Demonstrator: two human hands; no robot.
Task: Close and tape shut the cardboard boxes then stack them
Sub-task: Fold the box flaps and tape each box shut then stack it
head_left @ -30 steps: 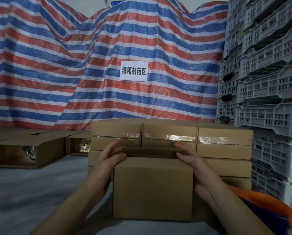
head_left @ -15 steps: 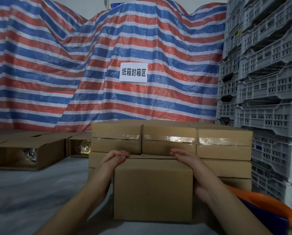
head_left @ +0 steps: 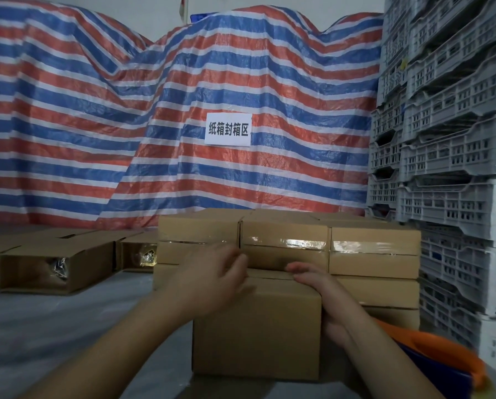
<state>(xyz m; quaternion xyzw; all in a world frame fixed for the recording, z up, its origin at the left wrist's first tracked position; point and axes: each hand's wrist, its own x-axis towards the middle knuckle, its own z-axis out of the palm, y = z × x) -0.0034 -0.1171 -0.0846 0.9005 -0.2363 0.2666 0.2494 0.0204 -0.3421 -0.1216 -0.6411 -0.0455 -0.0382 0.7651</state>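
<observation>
Cardboard, plain and untaped, makes up the near box (head_left: 255,332), which sits on the grey table (head_left: 54,326) directly in front of the stack of taped boxes (head_left: 330,246). The right hand (head_left: 324,295) lies along the box's top right edge, fingers (head_left: 298,267) laid flat on the closed flaps. The left hand (head_left: 212,279) hovers over the top left corner, fingers loosely curled and holding nothing. No tape is visible on this box, so the flaps will likely spring up if the right hand lifts too soon. More open boxes (head_left: 54,264) wait at left.
</observation>
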